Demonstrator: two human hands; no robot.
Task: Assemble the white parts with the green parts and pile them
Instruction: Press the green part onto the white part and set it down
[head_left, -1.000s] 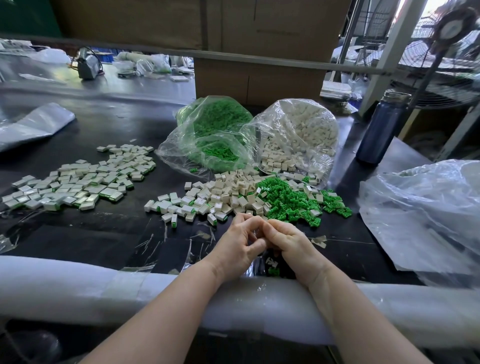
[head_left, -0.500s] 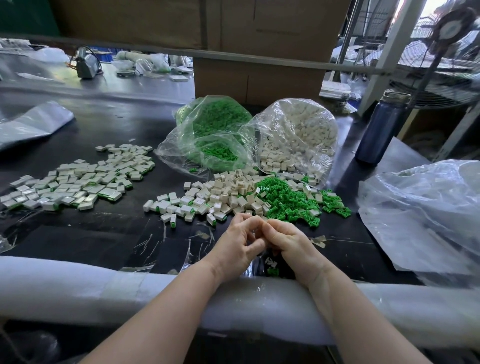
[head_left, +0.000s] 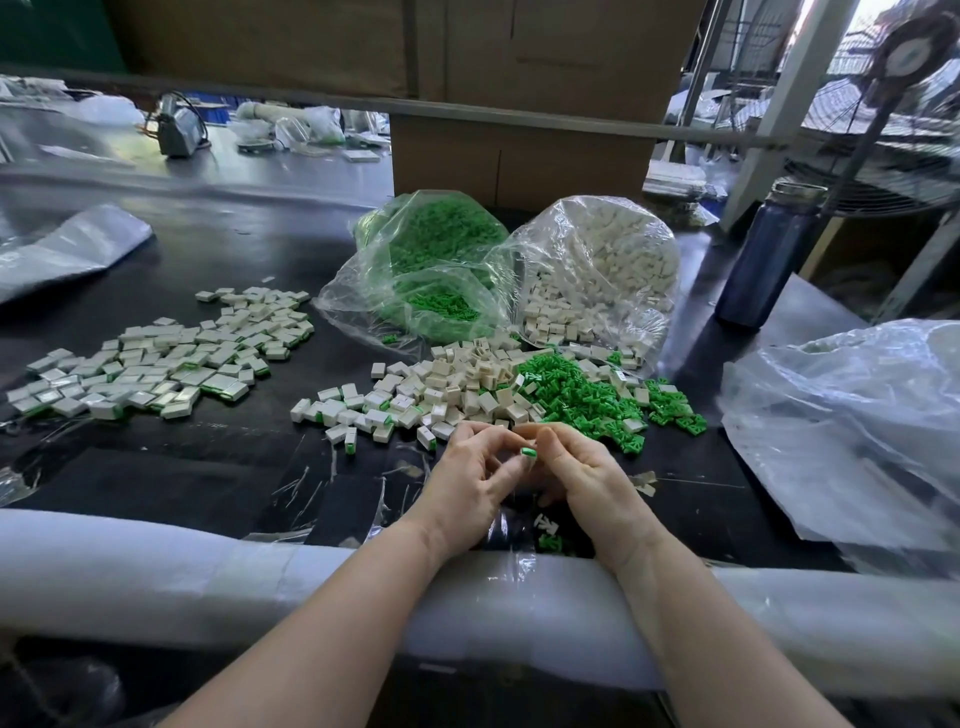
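Item: green-and-white part (head_left: 529, 453), pinched between the fingertips of left hand (head_left: 470, 480) and right hand (head_left: 587, 475) meeting in one grip, probably for pressing together; loose white parts (head_left: 467, 382) and green parts (head_left: 582, 392) just beyond, within reach; finished pile (head_left: 156, 364) far left on the table (head_left: 208, 467).

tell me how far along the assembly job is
Done: a broad pile of assembled pieces lies on the left of the table. In hand: the left hand and right hand pinch one green-and-white piece between them. Left: loose white parts, loose green parts, and both bags, green and white, look mostly full.
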